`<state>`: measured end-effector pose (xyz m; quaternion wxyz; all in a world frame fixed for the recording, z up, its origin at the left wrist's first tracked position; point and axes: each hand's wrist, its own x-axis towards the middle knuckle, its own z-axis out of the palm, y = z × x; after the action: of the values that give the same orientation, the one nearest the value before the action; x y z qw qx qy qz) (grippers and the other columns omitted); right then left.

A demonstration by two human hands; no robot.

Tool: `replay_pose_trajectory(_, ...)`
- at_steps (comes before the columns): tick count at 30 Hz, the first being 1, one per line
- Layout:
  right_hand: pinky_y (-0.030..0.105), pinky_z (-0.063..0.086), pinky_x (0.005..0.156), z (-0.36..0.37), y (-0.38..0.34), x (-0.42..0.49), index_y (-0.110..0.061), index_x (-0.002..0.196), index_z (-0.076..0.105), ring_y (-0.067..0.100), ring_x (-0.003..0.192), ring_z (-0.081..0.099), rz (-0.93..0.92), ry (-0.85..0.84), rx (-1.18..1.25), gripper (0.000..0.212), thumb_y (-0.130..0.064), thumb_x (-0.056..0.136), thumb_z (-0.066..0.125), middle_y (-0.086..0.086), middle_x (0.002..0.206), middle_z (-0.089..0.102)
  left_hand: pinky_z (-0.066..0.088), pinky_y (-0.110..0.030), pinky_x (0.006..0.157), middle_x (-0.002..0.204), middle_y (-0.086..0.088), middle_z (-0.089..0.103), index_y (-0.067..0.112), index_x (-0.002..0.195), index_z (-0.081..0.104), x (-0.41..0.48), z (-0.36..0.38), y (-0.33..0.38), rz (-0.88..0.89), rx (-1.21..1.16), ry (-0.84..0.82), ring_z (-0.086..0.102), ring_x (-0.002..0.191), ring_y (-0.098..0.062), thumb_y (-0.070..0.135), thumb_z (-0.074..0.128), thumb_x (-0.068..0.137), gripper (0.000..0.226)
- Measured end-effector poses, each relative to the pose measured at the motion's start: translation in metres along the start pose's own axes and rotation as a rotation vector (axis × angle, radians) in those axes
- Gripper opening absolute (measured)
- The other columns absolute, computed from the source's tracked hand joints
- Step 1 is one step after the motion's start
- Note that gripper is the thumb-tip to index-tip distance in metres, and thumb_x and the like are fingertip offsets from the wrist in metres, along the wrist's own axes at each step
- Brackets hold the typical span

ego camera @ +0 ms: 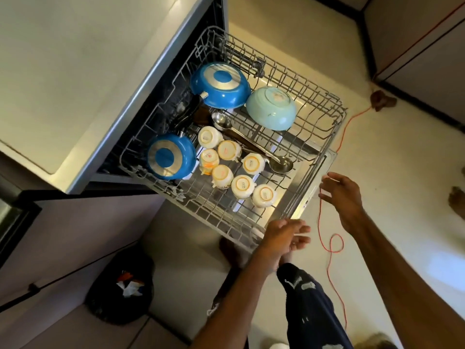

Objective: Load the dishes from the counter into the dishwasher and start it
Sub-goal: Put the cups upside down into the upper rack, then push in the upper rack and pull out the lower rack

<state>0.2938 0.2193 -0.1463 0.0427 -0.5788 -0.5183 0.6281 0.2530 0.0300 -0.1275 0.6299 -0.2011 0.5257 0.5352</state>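
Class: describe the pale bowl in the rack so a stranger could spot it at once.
Find the pulled-out wire rack. At its far end two upturned blue dishes sit side by side; the bowl is the right-hand one. Unlike the deep blue pan beside it, it is pale turquoise, with no handle and no metal ring on its base.

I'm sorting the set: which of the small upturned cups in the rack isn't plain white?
The upturned cup with the orange-yellow side, just right of the smaller blue pan; the other six look cream-white.
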Motion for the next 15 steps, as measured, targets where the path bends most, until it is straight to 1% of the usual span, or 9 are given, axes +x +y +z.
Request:
replay_pose_trajectory(2,0.049,0.054,0.097,-0.006,-0.003,0.020,-0.006,0.126,0.062,0.036,0.118,0.063,0.016,-0.040,0.004,0.040,-0.023,0.092,0.072,0.013,0.115,0.067,0.058,-0.037,0.090,0.106,-0.008,0.076,0.011,0.113,0.067,0.014,0.008,-0.012,-0.014,-0.061,-0.002,0.073,0.092,-0.021,0.024,0.068,0.094,0.023)
replay_pose_trajectory(3,0.050,0.053,0.098,-0.008,-0.006,0.029,-0.005,0.125,0.062,0.038,0.119,0.062,0.022,-0.070,0.011,0.048,-0.031,0.088,0.076,0.015,0.118,0.066,0.058,-0.035,0.089,0.110,-0.010,0.076,0.012,0.115,0.067,0.022,0.013,-0.016,-0.017,-0.101,0.004,0.073,0.097,-0.023,0.027,0.072,0.091,0.029)
replay_pose_trajectory(6,0.044,0.052,0.094,-0.013,-0.019,0.061,-0.009,0.121,0.063,0.028,0.112,0.062,0.004,-0.167,0.002,0.101,-0.071,0.045,0.088,0.011,0.119,0.063,0.058,-0.033,0.089,0.116,-0.014,0.073,0.009,0.121,0.066,0.046,0.029,-0.016,-0.026,-0.268,0.042,0.070,0.109,-0.027,0.032,0.078,0.085,0.045)
replay_pose_trajectory(7,0.042,0.052,0.093,-0.014,-0.022,0.072,-0.011,0.120,0.063,0.026,0.112,0.061,-0.011,-0.206,-0.006,0.106,-0.074,0.038,0.088,0.011,0.121,0.062,0.057,-0.035,0.093,0.115,-0.016,0.072,0.007,0.120,0.066,0.054,0.035,-0.013,-0.036,-0.345,0.056,0.069,0.108,-0.027,0.031,0.079,0.084,0.044)
replay_pose_trajectory(9,0.045,0.049,0.100,-0.014,-0.030,0.092,-0.015,0.113,0.065,0.027,0.112,0.059,-0.017,-0.315,-0.013,0.087,-0.068,0.048,0.087,0.012,0.119,0.061,0.053,-0.041,0.101,0.107,-0.017,0.072,0.005,0.113,0.067,0.064,0.048,-0.006,-0.053,-0.582,0.096,0.067,0.104,-0.029,0.024,0.078,0.085,0.035)
replay_pose_trajectory(11,0.048,0.048,0.104,-0.007,-0.037,0.102,-0.016,0.106,0.064,0.027,0.104,0.059,0.021,-0.402,-0.003,0.072,-0.058,0.054,0.088,0.011,0.108,0.060,0.054,-0.042,0.099,0.106,-0.017,0.070,0.004,0.116,0.065,0.075,0.057,-0.001,-0.044,-0.844,0.162,0.068,0.101,-0.030,0.020,0.077,0.085,0.037)
replay_pose_trajectory(13,0.045,0.051,0.095,-0.004,-0.044,0.109,-0.016,0.099,0.060,0.022,0.093,0.059,0.087,-0.463,0.018,0.077,-0.053,0.041,0.094,0.007,0.098,0.060,0.059,-0.040,0.088,0.115,-0.023,0.067,-0.002,0.127,0.059,0.088,0.068,-0.003,0.021,-1.092,0.237,0.071,0.096,-0.031,0.019,0.073,0.088,0.047)
replay_pose_trajectory(14,0.044,0.050,0.093,-0.005,-0.047,0.112,-0.015,0.097,0.059,0.020,0.090,0.060,0.113,-0.477,0.025,0.082,-0.051,0.034,0.096,0.006,0.097,0.060,0.059,-0.039,0.089,0.125,-0.026,0.064,-0.004,0.132,0.055,0.094,0.074,-0.005,0.055,-1.205,0.283,0.070,0.098,-0.032,0.018,0.071,0.090,0.050)
replay_pose_trajectory(15,0.043,0.049,0.094,-0.006,-0.048,0.114,-0.016,0.095,0.058,0.020,0.088,0.060,0.129,-0.493,0.047,0.087,-0.052,0.026,0.097,0.005,0.097,0.060,0.057,-0.040,0.096,0.136,-0.027,0.058,-0.005,0.135,0.053,0.097,0.075,-0.007,0.080,-1.297,0.330,0.068,0.105,-0.033,0.016,0.068,0.090,0.052)
